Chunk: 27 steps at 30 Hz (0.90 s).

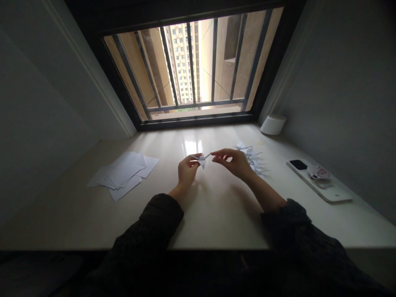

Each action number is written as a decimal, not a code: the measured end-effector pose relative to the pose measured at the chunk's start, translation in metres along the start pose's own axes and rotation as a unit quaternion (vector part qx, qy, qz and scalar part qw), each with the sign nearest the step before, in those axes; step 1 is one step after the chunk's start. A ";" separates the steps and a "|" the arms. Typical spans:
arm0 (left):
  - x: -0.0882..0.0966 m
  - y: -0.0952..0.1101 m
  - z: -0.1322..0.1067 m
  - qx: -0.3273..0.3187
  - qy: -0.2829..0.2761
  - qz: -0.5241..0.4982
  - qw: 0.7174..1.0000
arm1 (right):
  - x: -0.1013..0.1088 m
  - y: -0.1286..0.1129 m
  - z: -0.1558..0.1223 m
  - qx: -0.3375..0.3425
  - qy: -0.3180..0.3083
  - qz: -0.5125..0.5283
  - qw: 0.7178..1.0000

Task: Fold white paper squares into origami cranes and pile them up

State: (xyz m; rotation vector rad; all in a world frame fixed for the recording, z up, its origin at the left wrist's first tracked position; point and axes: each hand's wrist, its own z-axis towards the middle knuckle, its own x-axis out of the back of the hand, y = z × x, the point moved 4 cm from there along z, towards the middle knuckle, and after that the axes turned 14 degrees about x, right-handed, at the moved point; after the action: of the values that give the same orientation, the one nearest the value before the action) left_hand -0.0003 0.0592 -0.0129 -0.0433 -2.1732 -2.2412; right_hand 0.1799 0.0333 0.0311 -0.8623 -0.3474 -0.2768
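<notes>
Above the middle of the worktop, the left hand pinches one side of a paper crane, and the right hand grasps the thin tip opposite. Other cranes lie just beside the right hand, sheets to the left, a phone far right.

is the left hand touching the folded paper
Touching. The head view shows the left hand pinching the folded paper at its left side, with no visible gap.

white countertop | left: overlapping paper sheets | right: folded paper pieces, 1 phone, 1 white cylinder
</notes>
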 end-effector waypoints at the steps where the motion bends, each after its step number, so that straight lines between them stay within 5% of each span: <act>1: -0.001 0.001 -0.001 -0.006 -0.005 0.005 1.000 | 0.003 -0.002 0.001 0.024 0.009 -0.047 0.999; 8: -0.004 0.001 -0.004 -0.032 -0.016 0.036 0.999 | 0.001 0.001 0.000 0.091 0.004 -0.193 0.977; 20: -0.003 0.007 -0.008 -0.059 -0.005 0.112 0.992 | 0.007 0.002 0.002 0.101 -0.036 -0.211 0.972; 23: -0.004 0.011 -0.010 -0.055 -0.017 0.105 0.993 | 0.023 0.001 0.004 0.099 -0.040 -0.227 0.968; 27: -0.007 0.011 -0.011 -0.038 -0.028 0.108 0.993 | 0.070 0.015 0.004 0.078 -0.003 -0.274 0.959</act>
State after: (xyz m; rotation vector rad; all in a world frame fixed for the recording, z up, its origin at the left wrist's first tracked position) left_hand 0.0066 0.0480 -0.0023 -0.3290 -1.9968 -2.2244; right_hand 0.2489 0.0389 0.0516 -0.5985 -0.6050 -0.7503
